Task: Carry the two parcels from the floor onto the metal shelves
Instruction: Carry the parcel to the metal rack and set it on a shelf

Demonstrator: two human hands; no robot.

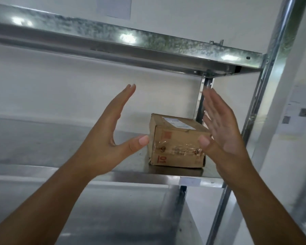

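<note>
Cardboard, brown and taped, is what the head view centres on: one parcel [177,144] sits flat on the middle shelf [60,144] of the metal shelves, near the right end and just behind the front edge, its white label on top and a red "01" printed on the near face; the left hand [111,131] and the right hand [223,131] are raised on either side of it, palms facing each other, fingers straight and spread wide, thumbs out toward the box; neither hand appears to touch the cardboard, though the right thumb overlaps the near upper corner in the picture and contact there cannot be ruled out; judging from this, the step in hand is the release of a parcel onto the shelf, so roughly half the task looks done; the second parcel is not in view, and the floor cannot be seen at all; the next move likely calls for drawing both arms back clear of the shelf edge and turning down to find the other box; around the parcel stand the upper shelf [148,46] overhead, the rear upright [201,101] close behind the box and the front post [265,96] beside the right wrist; the post and the low upper shelf are what could catch an arm; the shelf's left stretch lies bare.
</note>
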